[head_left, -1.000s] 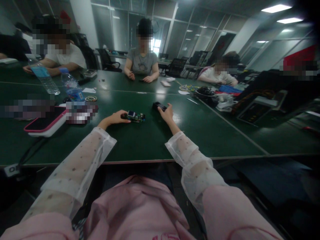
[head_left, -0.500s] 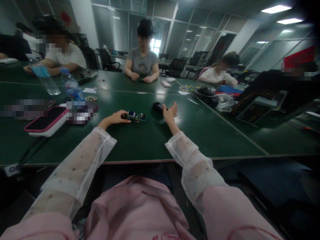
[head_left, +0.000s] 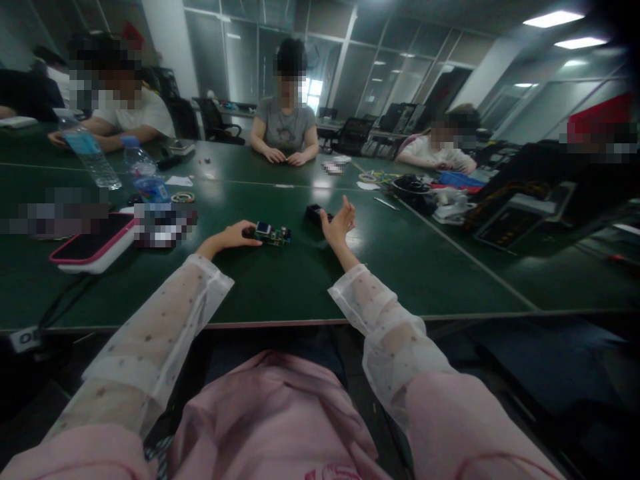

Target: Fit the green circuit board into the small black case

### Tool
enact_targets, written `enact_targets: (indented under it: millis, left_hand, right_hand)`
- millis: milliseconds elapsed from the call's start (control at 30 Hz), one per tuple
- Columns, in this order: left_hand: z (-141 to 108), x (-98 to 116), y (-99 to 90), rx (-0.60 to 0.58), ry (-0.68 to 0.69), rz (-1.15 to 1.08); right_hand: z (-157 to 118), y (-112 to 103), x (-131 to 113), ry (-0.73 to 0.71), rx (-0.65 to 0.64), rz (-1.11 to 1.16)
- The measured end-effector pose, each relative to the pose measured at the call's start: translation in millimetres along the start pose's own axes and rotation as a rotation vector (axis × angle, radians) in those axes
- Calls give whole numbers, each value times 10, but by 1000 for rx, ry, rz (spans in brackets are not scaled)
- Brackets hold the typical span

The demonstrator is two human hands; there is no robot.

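Note:
On the green table, my left hand grips the left end of a small circuit board, which has a little screen and green edges. My right hand is raised beside a black box, its fingers apart and pointing up and to the right. The thumb overlaps the box's right side; whether it touches is hard to tell. The box rests on the table, right of the board.
Left are a pink-edged white case, two water bottles and a tape roll. At right lie a pen, cables and bags, and a metal-cased device. Several people sit around the table.
My right hand has turned, its fingers now pointing more upward, and has shifted slightly left over the box's right side. My left hand and the board have stayed put.

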State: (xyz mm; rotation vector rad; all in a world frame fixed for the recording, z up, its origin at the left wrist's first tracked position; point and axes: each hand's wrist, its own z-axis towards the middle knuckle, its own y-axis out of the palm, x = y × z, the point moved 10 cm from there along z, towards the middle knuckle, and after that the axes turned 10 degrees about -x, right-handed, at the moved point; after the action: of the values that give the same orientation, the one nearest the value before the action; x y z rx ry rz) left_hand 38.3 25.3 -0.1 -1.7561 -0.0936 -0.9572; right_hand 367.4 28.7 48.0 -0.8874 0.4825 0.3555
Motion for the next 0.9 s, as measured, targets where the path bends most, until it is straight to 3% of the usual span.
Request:
enact_targets:
  millis: [100, 267, 333, 400, 467, 500, 567, 667, 733, 800, 900]
  left_hand:
    - [-43, 48, -23, -1, 10, -58]
    - [-133, 137, -90, -33, 150, -430]
    - [-150, 66, -221, 98, 164, -527]
    - [-205, -112, -403, 356, 87, -505]
    - [-313, -197, -549, 604, -8, -264]
    - [-330, -134, -564, 653, -9, -66]
    - [-269, -44, -471, 613, -25, 251]
    - [-57, -114, -172, 302, -82, 439]
    - [1, -172, -63, 176, -111, 473]
    - [12, -184, -56, 155, -117, 487]
    - [5, -171, -78, 169, -109, 500]
  right_hand:
    - [-25, -35, -128, -75, 24, -31]
    - [-174, -40, -538, -271, -5, -37]
    - [-250, 9, -695, -338, -55, -42]
    - [-321, 69, -825, -398, -109, -63]
    - [-376, 138, -914, -450, -168, -86]
    - [-393, 177, -937, -467, -199, -94]
    - [-407, 284, -936, -483, -277, -102]
    - [-459, 638, -878, -520, -550, -141]
    - [-545, 902, -807, -541, -771, -186]
    - [-563, 1006, -750, -533, -836, -204]
    - [-539, 1012, -730, -525, -812, -194]
